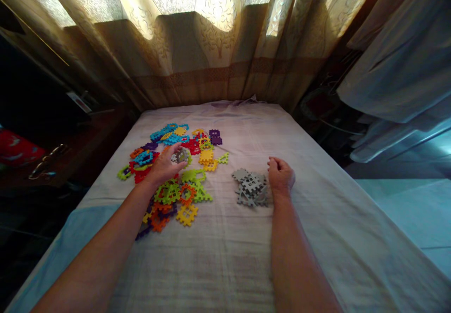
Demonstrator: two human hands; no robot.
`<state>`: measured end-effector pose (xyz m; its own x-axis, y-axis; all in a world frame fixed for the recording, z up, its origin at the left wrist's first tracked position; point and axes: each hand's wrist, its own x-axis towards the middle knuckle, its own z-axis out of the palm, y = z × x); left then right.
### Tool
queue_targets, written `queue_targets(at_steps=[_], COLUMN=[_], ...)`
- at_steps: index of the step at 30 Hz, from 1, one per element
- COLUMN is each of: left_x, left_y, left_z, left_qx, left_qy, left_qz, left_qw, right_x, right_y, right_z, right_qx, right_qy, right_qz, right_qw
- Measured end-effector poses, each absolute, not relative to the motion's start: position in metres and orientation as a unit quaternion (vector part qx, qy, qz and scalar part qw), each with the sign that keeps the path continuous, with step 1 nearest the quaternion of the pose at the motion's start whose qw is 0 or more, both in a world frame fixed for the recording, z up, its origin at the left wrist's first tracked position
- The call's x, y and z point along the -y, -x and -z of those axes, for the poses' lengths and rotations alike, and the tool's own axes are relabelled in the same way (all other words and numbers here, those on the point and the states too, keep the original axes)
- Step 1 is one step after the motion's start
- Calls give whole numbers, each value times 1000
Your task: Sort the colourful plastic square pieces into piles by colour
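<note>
My left hand [167, 165] is over the pile of coloured interlocking pieces, its thumb and fingers apart around a grey piece [181, 155]; whether it touches that piece is unclear. Green pieces [168, 192], a yellow piece [187, 214] and red, blue, orange and purple ones lie about it. To the right sits a small heap of grey pieces [251, 186]. Just beside that heap, my right hand [281, 174] rests with its fingers curled in; whatever it may hold is hidden.
The pieces lie on a bed or table covered by a pale sheet [225, 266]. Patterned curtains [218, 59] hang behind it. A dark wooden cabinet [81, 148] stands at left, and pale cloths [398, 68] hang at right.
</note>
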<state>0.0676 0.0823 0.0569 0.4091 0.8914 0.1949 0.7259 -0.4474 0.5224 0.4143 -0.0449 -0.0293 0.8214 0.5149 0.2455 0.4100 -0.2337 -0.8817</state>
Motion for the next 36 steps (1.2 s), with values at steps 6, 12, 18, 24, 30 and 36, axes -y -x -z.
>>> queue_targets(at_steps=[6,12,18,24,30,36], left_x=[-63,-41,-19,-14,-14,-43], left_y=[-92,-144,-213,-247,-256,-212], left_z=[-61,-59,-56,-52,-43,-46], left_qx=[-464,-394,-332,-303,-266,-341], left_qy=[-801,-848,-896,-927,-946,-926], left_qz=[-250,-219,-153,-98,-79,-101], left_qw=[286,280,251,200,169,129], right_x=[45,45,45,45,46,46], right_y=[-413,-411,-412,-412,-412,-411], right_z=[27,26,27,26,24,24], right_qx=[287,292,293,286,283,279], right_qy=[784,784,782,773,768,773], right_qz=[-50,-51,-56,-58,-55,-48], right_qw=[548,546,547,564,571,567])
